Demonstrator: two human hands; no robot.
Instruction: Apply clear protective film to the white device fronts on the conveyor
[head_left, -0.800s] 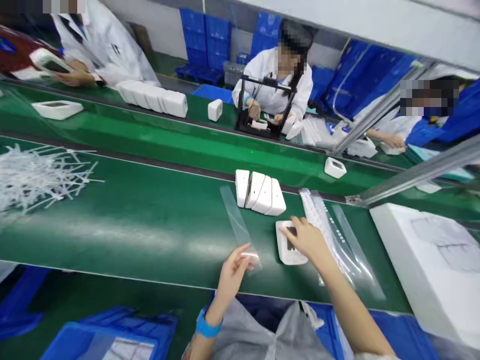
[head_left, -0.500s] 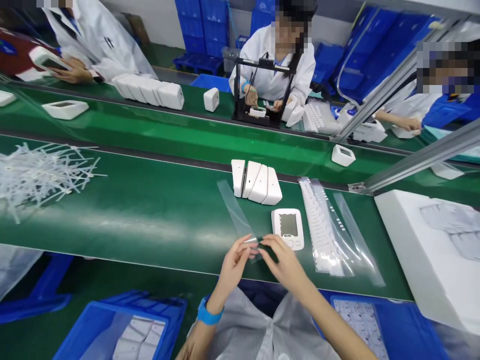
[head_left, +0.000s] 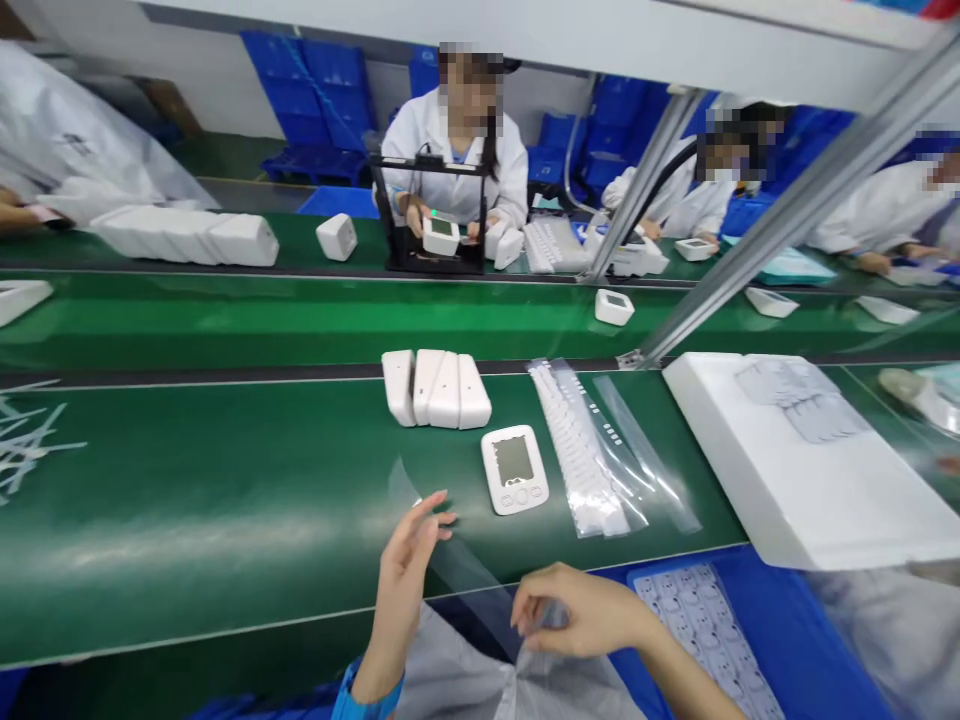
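1. At the far left, loose white strips (head_left: 26,440) lie heaped on the green counter (head_left: 225,450), partly out of view.
2. The left hand (head_left: 409,545), a blue band (head_left: 369,692) at its wrist, is raised over the counter's near part. Its thumb and fingertips stand slightly parted beside the clear strip; whether its grip holds the film cannot be told.
3. Beyond that hand, four white cases (head_left: 437,388) stand side by side near the counter's back edge.
4. The clear strip (head_left: 472,583) slants from behind the left hand down to the right hand, past the counter's near edge.
5. A white device (head_left: 515,470) lies face up, grey screen showing, in front of the cases and apart from both hands.
6. The right hand (head_left: 570,612), fingers curled, has its grip closed on the strip's lower end.
7. Right of the device, clear plastic sheets (head_left: 577,450) with white pieces lie flat.
8. Farther right sits a large white block (head_left: 795,490), near a blue bin (head_left: 806,635).
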